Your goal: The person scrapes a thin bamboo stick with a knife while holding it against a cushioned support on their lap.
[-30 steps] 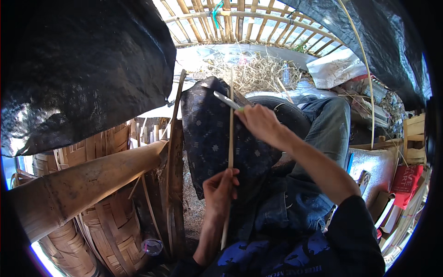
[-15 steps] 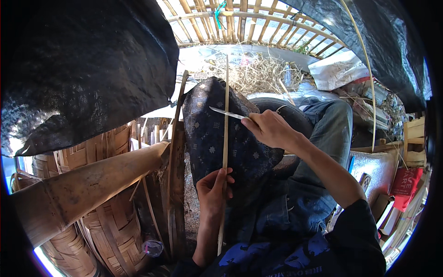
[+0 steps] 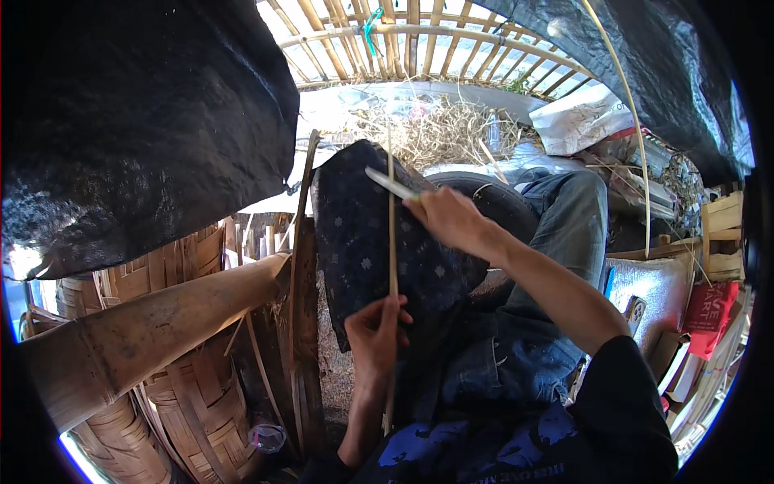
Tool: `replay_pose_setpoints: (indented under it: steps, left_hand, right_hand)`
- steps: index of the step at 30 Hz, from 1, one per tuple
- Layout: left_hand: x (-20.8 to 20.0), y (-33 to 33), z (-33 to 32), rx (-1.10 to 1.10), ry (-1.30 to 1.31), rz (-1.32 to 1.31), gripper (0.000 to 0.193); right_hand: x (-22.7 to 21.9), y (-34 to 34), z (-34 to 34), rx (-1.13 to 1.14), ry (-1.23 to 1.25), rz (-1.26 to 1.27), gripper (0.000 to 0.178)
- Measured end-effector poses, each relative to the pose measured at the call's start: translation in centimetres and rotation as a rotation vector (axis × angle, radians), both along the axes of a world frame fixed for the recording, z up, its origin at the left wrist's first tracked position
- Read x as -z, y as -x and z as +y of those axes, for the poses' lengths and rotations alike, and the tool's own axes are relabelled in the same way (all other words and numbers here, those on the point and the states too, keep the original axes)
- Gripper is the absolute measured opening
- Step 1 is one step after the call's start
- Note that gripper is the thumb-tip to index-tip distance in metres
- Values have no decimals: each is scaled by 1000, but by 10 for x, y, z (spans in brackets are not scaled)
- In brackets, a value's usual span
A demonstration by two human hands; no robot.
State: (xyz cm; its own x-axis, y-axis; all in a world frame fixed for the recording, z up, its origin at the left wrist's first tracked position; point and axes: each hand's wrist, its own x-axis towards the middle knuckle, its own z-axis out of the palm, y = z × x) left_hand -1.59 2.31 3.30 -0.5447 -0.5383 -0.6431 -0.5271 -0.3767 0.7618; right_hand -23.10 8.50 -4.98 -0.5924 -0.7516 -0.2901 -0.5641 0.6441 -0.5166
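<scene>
Head view: mid-frame, the left hand (image 3: 376, 332) pinches a thin pale strip (image 3: 393, 250) over dark cloth (image 3: 347, 234). The right hand (image 3: 451, 218) grips a knife (image 3: 387, 183), blade across the strip. The strip looks light and bendy; best held low, away from the blade.

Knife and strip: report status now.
Left hand pinching pale strip. Right hand gripping knife, crossing strip. Dark patterned cloth beneath. No obstruction visible at knife.
</scene>
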Motion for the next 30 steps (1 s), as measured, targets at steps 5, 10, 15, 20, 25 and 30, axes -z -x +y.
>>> replay_pose_setpoints:
  steps: [5, 10, 15, 20, 25, 30]
  left_hand:
    - [-8, -11, 0, -28, -123, -38, 25]
    - [-10, 7, -11, -49, -52, -9, 24]
    - [-8, 10, -22, 17, 135, -97, 23]
    - [-10, 11, -19, 188, 511, -126, 20]
    - [-4, 11, -16, 173, 564, -69, 19]
    - [-3, 12, -7, 298, 788, -93, 17]
  right_hand:
    - [10, 35, -8, 112, 144, -137, 58]
    - [3, 28, 18, 111, 524, 194, 41]
    - [-46, -5, 9, 62, 264, -247, 38]
    - [-46, -16, 16, -46, 251, -204, 41]
    - [-49, -19, 22, -137, 223, -161, 45]
    - [-54, -28, 17, -163, 7, 84, 46]
